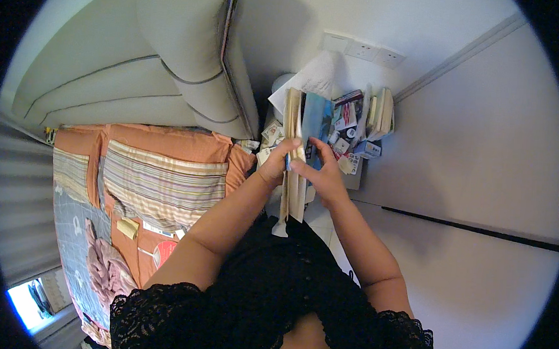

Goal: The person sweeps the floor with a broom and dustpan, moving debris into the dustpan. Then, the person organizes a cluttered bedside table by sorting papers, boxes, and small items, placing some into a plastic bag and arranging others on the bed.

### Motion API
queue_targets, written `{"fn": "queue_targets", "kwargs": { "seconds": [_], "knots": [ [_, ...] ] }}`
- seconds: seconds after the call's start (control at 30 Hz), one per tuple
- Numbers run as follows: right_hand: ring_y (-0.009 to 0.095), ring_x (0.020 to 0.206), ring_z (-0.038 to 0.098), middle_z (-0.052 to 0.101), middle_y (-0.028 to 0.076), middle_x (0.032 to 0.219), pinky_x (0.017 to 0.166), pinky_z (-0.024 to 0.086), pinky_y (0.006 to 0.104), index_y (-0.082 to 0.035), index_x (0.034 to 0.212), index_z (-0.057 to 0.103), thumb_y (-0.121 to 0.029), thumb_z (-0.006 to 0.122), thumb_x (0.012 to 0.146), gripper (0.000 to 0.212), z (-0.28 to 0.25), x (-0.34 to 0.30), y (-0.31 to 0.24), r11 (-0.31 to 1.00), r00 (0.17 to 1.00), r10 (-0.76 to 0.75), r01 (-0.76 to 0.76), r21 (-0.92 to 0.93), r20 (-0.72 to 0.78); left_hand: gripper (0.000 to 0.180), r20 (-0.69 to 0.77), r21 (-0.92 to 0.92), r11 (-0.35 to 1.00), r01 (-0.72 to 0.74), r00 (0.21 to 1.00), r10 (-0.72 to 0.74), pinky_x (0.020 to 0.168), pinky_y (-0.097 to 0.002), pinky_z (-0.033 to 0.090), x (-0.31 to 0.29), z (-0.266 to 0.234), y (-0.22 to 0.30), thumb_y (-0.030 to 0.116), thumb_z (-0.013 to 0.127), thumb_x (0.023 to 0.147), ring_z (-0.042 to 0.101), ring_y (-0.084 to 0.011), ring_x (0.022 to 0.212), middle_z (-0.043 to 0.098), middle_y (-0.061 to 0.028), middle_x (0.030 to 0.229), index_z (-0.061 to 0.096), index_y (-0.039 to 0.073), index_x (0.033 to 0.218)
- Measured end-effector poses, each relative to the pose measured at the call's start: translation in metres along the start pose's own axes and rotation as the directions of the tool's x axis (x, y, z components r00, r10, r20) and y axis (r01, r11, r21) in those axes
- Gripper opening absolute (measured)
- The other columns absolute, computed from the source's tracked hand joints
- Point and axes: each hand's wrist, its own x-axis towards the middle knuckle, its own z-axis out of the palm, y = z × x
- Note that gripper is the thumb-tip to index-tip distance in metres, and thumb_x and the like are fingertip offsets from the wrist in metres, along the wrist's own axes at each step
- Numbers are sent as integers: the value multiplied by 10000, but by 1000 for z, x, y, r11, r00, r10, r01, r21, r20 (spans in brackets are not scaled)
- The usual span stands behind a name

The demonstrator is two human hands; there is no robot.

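In front of my body, I hold a book (pixel 293 115) upright, its cream page edges facing me, with a blue cover (pixel 317 113) on its right side. My left hand (pixel 277 163) is closed round the book's left side. My right hand (pixel 325 175) grips from the right, its thumb reaching across the pages and its fingers against the blue cover. Whether this is one book or a few pressed together, I cannot tell. A whitish strip (pixel 280 228) hangs from its lower end. A white sheet with writing (pixel 309 81) stands just behind it.
Beyond my hands, a bedside surface is crowded with small boxes (pixel 345 118), packets and upright books (pixel 380 113). To the left is a bed with a padded grey headboard (pixel 180 27), striped pillow (pixel 165 178) and red fan (pixel 163 254). A white cabinet (pixel 471 134) borders the right; sockets (pixel 362 50) are behind.
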Motion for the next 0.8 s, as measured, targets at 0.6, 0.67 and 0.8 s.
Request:
{"fn": "queue_targets", "kwargs": {
  "seconds": [0.6,0.67,0.8],
  "knots": [
    [294,1084,530,525,142,1203,948,411,423,-38,1313,383,-158,474,718,614,-20,-4,2,730,980,187,-188,657,73,683,39,-376,926,-26,998,44,906,-417,457,4,9,24,499,480,816,569,-317,1039,546,-197,1194,431,20,1301],
    [297,1085,530,529,139,1202,954,407,427,-39,1310,392,-161,471,716,611,-22,-4,4,718,982,171,-177,673,76,682,49,-367,930,-14,998,34,894,-416,465,6,6,24,517,474,827,572,-316,1035,549,-195,1190,438,20,1293],
    [310,1055,551,551,142,1175,924,432,432,-51,1295,421,-185,461,710,602,-32,-1,22,597,974,162,-227,769,161,666,13,-164,983,87,996,-87,919,-388,436,8,22,24,547,437,865,565,-277,1038,564,-172,1153,456,18,1268]
  ]
}}
